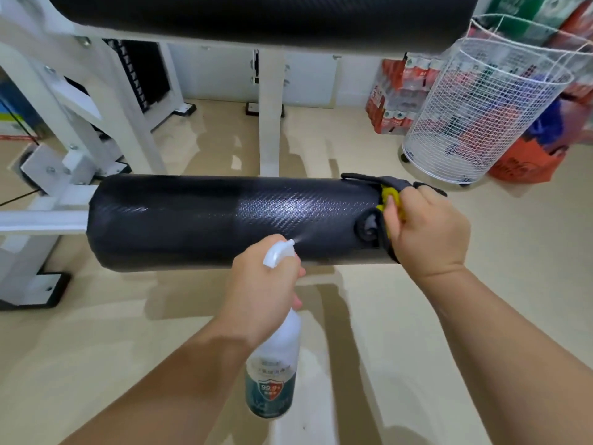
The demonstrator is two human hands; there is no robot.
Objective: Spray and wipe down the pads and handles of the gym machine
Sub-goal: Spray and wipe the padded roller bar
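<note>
Two padded rollers show on the white machine frame [64, 200]: a large upper pad [256, 14] across the top edge and, lower down, a black roller pad [224, 220] whose long axis runs left to right, its left end fixed to the frame arm and its free right end pointing toward the wire basket [481, 117]. Below its middle, the left hand [263, 290] is closed around the neck of a spray bottle [272, 374], which hangs upright with its white nozzle [279, 250] aimed up and away at the pad's near face; a faint mist seems to leave the tip. Further right, the right hand [426, 226] presses a dark and yellow cloth [390, 197] against the pad's end cap, fingers curled over it. The likeliest slip, I judge, is uneven coverage: the sheen sits only right of centre, so the left half could go unwiped. Overspray could also wet the glossy floor [417, 316] and make it slippery.
</note>
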